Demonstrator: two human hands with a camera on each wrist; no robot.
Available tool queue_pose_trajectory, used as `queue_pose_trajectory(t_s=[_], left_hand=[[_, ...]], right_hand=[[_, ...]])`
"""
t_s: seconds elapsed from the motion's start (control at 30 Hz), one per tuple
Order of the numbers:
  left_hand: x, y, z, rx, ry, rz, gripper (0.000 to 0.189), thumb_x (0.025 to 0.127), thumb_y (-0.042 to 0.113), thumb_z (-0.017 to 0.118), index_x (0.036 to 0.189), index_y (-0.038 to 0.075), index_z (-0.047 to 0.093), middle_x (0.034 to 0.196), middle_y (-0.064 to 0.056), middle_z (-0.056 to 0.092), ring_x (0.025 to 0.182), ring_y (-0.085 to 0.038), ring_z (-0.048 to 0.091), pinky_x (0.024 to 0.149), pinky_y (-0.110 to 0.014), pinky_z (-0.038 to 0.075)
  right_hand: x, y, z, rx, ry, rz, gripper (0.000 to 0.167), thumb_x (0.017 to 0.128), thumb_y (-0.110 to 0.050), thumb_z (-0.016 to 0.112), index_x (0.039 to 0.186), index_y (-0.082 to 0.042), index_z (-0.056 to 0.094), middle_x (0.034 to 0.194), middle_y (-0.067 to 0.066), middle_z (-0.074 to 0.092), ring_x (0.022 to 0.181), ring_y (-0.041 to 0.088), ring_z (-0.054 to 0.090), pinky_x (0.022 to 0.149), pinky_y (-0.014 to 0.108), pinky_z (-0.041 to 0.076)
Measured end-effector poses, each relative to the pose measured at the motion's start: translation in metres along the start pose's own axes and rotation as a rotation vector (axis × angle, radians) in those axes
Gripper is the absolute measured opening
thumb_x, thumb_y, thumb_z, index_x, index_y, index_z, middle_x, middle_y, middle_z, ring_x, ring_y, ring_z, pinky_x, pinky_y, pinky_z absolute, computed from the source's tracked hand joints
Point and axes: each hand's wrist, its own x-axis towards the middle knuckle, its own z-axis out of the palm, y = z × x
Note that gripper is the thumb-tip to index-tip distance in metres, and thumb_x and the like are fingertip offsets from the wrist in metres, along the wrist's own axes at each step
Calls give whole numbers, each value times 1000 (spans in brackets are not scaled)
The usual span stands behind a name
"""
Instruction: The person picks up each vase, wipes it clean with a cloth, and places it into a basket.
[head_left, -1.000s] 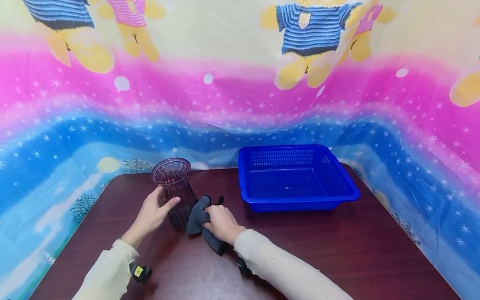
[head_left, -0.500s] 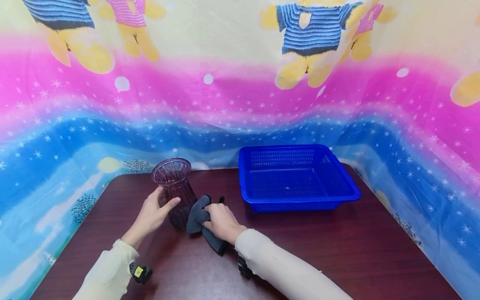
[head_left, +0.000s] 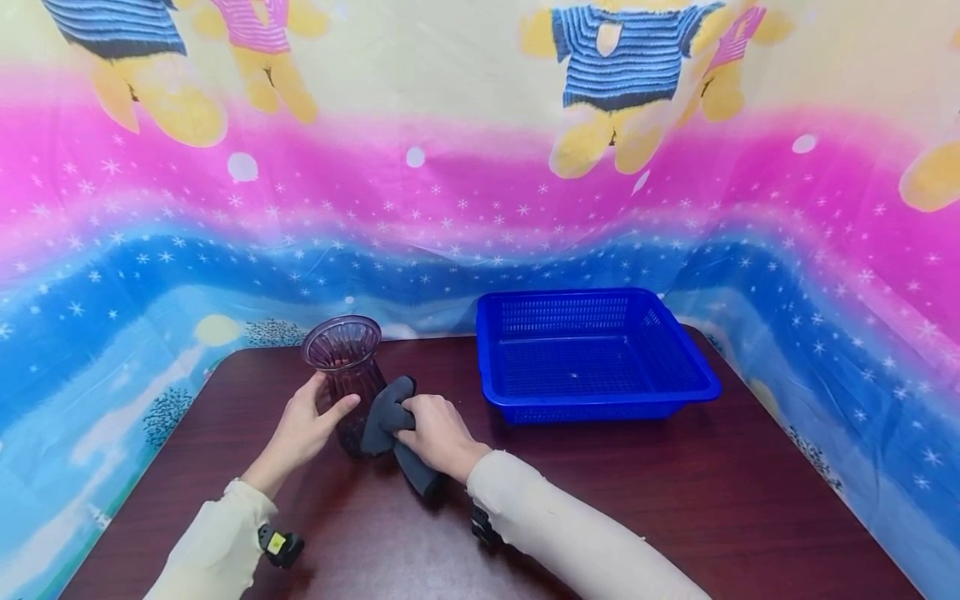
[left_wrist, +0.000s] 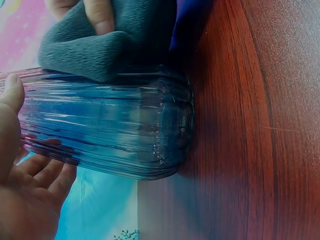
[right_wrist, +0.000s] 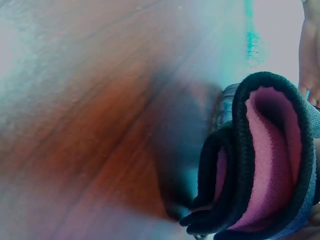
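Observation:
A ribbed, purple-tinted glass vase [head_left: 352,383] with a flared rim stands on the left part of the table. My left hand [head_left: 303,425] holds it around the middle, thumb on the near side and fingers behind; the left wrist view shows this hand [left_wrist: 35,195] curved about the ribbed glass [left_wrist: 110,125]. My right hand [head_left: 438,433] grips a folded dark grey cloth [head_left: 390,417] against the vase's right side. In the right wrist view the cloth [right_wrist: 270,155] shows a pink inner face and dark edging, and hides most of the vase.
A blue plastic basket [head_left: 600,402] with perforated walls stands at the back right of the dark reddish-brown table [head_left: 675,500]. Behind the table hangs a colourful printed curtain [head_left: 450,200], close to its back edge.
My right hand has moved slightly left and up with the cloth, which now covers a higher part of the vase's side. The left hand and vase have stayed in place.

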Motion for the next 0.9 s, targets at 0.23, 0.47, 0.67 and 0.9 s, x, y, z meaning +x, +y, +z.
queue_pose_trajectory(t_s=[0.23, 0.47, 0.67, 0.9], left_hand=[[0, 1, -2, 16, -15, -20, 68, 102, 33, 62, 153, -2, 35, 147, -34, 48, 136, -48, 50, 110, -59, 46], [0, -1, -1, 15, -13, -8, 67, 102, 32, 62, 152, -3, 35, 147, -35, 48, 136, -49, 49, 109, -59, 46], [0, -3, 0, 13, -11, 17, 64, 102, 27, 61, 151, -5, 36, 146, -37, 48, 136, -50, 49, 109, -60, 46], [0, -3, 0, 30, -8, 18, 56, 102, 17, 60, 149, -5, 38, 144, -36, 51, 132, -50, 53, 107, -60, 47]], right_hand=[[4, -9, -10, -8, 51, -31, 10, 86, -22, 79, 86, -15, 72, 76, -4, 70, 67, 10, 59, 60, 22, 48], [7, -16, -18, -14, 99, -53, 11, 87, -24, 78, 92, -15, 74, 82, -3, 73, 70, 10, 62, 62, 22, 50], [10, -21, -25, -3, 101, -46, 13, 89, -26, 77, 97, -15, 75, 86, -3, 73, 73, 10, 62, 65, 22, 51], [12, -26, -32, -16, 129, -66, 19, 90, -26, 77, 105, -14, 75, 94, 0, 74, 81, 13, 66, 72, 25, 55]])
